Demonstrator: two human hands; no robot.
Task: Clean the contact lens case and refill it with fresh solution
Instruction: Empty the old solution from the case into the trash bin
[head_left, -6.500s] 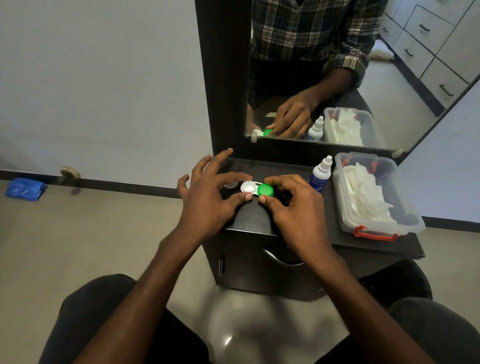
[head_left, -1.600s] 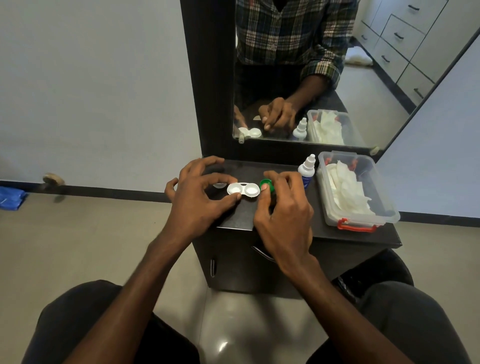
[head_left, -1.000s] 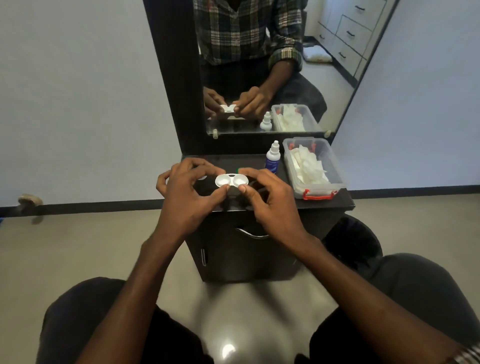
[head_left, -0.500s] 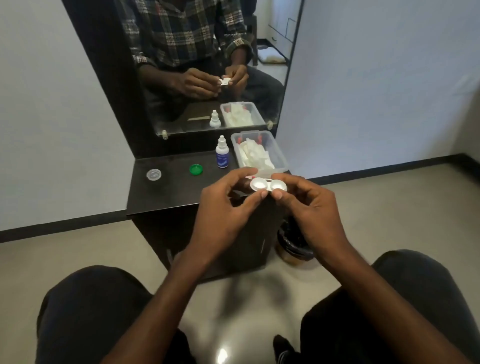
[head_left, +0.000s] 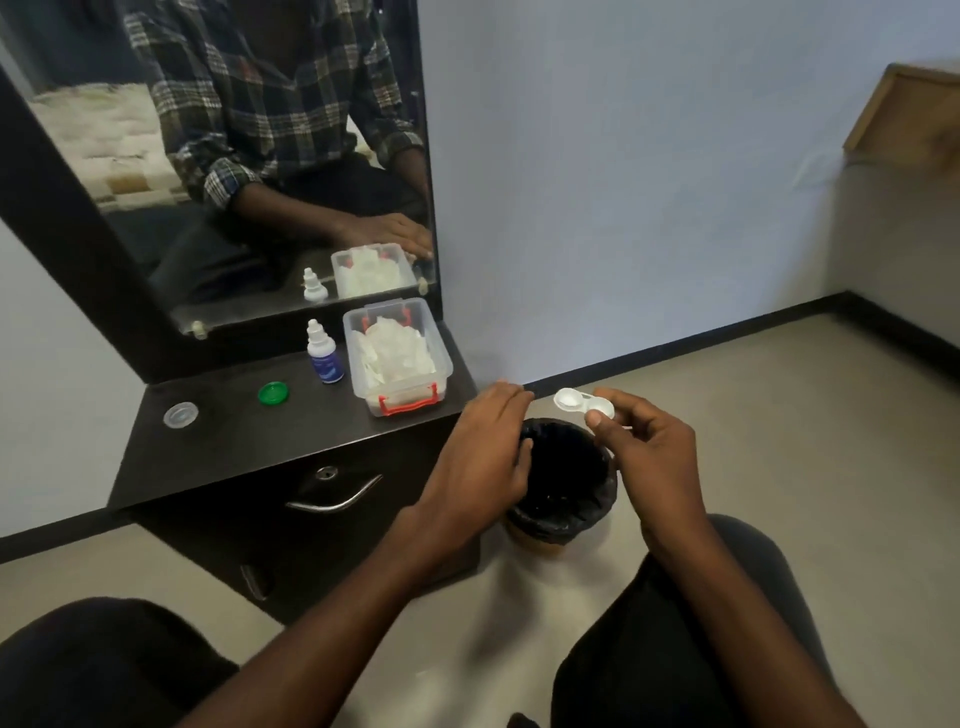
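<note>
Half a second before, both hands had pinched the white twin-well plastic lens case (head_left: 583, 404) in front of the dark bench (head_left: 228, 447); now the left hand (head_left: 485, 457) had let go and hung loose-fingered over the near rim of the black-lined round bin (head_left: 563, 519), and the right hand (head_left: 652, 457) alone pinched the case by its right well, up beyond the bin's far edge. To empty it well, I judged, the case wanted tipping fully over the bin's mouth. The green round cap (head_left: 273, 393) and clear round cap (head_left: 180, 414) lay on the bench, well left of both hands.
</note>
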